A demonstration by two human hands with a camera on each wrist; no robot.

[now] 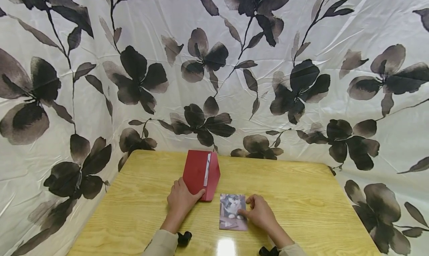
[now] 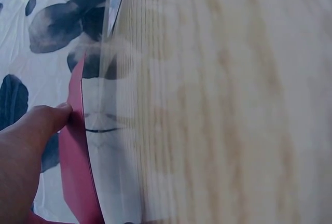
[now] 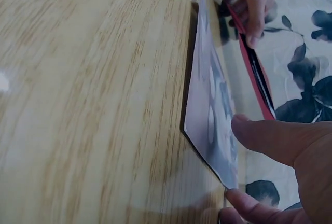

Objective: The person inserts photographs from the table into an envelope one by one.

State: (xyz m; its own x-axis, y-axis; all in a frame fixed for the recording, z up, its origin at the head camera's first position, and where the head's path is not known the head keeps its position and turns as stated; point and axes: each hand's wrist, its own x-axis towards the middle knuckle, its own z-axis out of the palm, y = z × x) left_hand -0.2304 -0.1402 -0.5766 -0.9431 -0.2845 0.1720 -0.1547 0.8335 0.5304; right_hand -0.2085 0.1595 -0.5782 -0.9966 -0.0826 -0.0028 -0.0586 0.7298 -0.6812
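Observation:
A red envelope (image 1: 196, 168) is tilted near the table's back edge, its pointed flap folded open to the right. Inside its mouth a strip of white (image 1: 207, 170) shows. My left hand (image 1: 182, 198) grips the envelope's near end, thumb over the flap side; in the left wrist view the thumb (image 2: 39, 130) presses the red flap (image 2: 75, 162). To the right, my right hand (image 1: 261, 211) pinches a picture card of a cat (image 1: 231, 207) by its right edge. In the right wrist view the thumb lies over the card (image 3: 207, 110), with fingertips at its edge.
Both things are over a light wooden table (image 1: 288, 189). White cloth with dark flowers (image 1: 254, 99) hangs behind it and at its sides. A bright light reflection (image 1: 226, 246) shows at the table's front.

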